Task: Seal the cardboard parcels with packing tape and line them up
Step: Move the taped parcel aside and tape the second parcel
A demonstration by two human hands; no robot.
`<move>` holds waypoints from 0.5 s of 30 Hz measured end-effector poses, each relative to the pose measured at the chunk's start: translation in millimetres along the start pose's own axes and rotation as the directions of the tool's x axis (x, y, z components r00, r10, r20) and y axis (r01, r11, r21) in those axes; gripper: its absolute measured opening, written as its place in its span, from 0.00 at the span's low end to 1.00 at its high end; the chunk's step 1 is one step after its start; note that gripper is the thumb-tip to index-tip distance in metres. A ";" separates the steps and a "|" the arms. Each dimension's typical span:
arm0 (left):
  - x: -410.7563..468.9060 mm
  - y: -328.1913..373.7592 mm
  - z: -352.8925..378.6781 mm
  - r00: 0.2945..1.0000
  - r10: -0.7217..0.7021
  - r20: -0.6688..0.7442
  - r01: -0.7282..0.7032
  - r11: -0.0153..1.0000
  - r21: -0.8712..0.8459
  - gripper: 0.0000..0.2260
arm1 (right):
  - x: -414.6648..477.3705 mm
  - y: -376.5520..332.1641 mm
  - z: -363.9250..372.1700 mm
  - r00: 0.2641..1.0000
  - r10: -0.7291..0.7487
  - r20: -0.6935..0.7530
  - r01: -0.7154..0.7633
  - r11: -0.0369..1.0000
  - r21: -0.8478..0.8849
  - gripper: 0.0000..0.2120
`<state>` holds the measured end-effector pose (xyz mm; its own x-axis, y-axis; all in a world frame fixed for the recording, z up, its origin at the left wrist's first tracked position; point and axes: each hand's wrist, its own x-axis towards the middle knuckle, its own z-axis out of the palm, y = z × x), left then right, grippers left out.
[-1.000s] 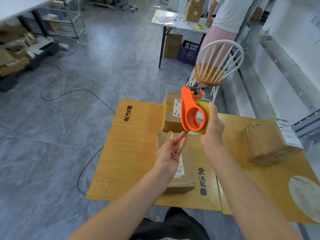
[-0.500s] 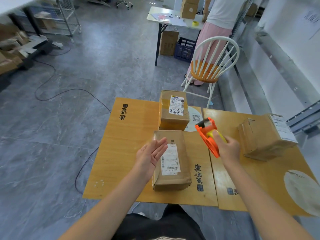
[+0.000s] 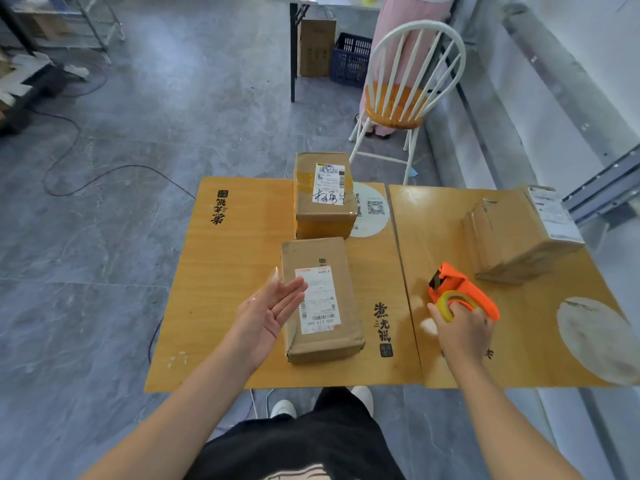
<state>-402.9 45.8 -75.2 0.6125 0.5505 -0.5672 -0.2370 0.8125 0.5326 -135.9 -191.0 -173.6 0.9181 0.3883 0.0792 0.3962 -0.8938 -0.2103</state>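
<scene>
Dispenser [image 3: 462, 294] has dropped from chest height onto the table's right half. Your left hand [image 3: 268, 311], fingers spread, hovers beside the near parcel [image 3: 320, 299] at table centre. Right hand [image 3: 462, 332] clasps the tape roll. 3 parcels; cardboard likely light, stiff: grip the long sides.

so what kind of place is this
Probably a small packing or shipping workroom. Labelled cardboard parcels sit on a low wooden table, the right hand holds an orange tape dispenser, and flattened cardboard lies by wire shelving across the bare floor.
</scene>
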 end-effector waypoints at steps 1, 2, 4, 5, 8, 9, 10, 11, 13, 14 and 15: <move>0.9 -0.8 -2.0 1.000 -0.003 -0.012 0.003 1.000 0.006 0.08 | -2.1 2.7 3.9 1.000 -0.001 0.012 0.001 1.000 -0.004 0.19; 1.3 -1.6 -3.4 1.000 -0.008 -0.023 0.008 1.000 0.012 0.08 | -3.7 5.3 8.1 0.999 0.007 0.036 -0.006 1.000 -0.016 0.19; 1.9 -3.1 -4.3 0.999 -0.013 -0.032 0.014 1.000 0.023 0.08 | -6.9 9.2 16.7 0.996 0.007 0.089 -0.003 0.999 -0.049 0.18; 2.1 -3.8 -4.2 0.999 -0.015 -0.032 0.016 0.999 0.029 0.08 | -8.8 10.6 20.8 0.994 -0.003 0.113 0.010 0.998 -0.062 0.17; 3.4 -5.7 -2.8 0.999 -0.026 -0.021 0.026 0.999 0.035 0.08 | -13.7 11.3 26.5 0.984 -0.050 0.172 0.074 0.989 -0.131 0.15; 3.7 -6.3 -2.5 0.999 -0.029 -0.020 0.029 0.999 0.039 0.08 | -14.3 10.7 26.6 0.981 -0.053 0.187 0.084 0.984 -0.159 0.16; 3.7 -7.0 -2.2 0.999 -0.030 -0.018 0.031 0.999 0.043 0.08 | -14.3 9.6 25.3 0.979 -0.050 0.196 0.085 0.981 -0.175 0.17; 3.9 -7.5 -2.0 0.999 -0.032 -0.016 0.032 0.998 0.046 0.08 | -14.2 9.0 24.5 0.979 -0.049 0.200 0.085 0.980 -0.179 0.17; 4.2 -7.8 -1.1 0.999 -0.036 -0.013 0.036 0.999 0.039 0.08 | -14.3 7.3 21.2 0.979 -0.046 0.197 0.080 0.983 -0.166 0.16; 4.4 -7.8 -0.9 0.999 -0.037 -0.013 0.038 0.999 0.031 0.09 | -13.9 6.8 20.0 0.980 -0.048 0.194 0.081 0.983 -0.164 0.16; 4.7 -7.7 -0.6 0.999 -0.039 -0.015 0.039 0.999 0.027 0.09 | -13.5 6.6 19.5 0.980 -0.049 0.193 0.082 0.982 -0.170 0.16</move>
<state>-398.7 42.3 -82.3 0.6096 0.5214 -0.5971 -0.1923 0.8280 0.5267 -145.8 -197.8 -195.0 0.8782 0.4676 -0.1003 0.4666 -0.8838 -0.0342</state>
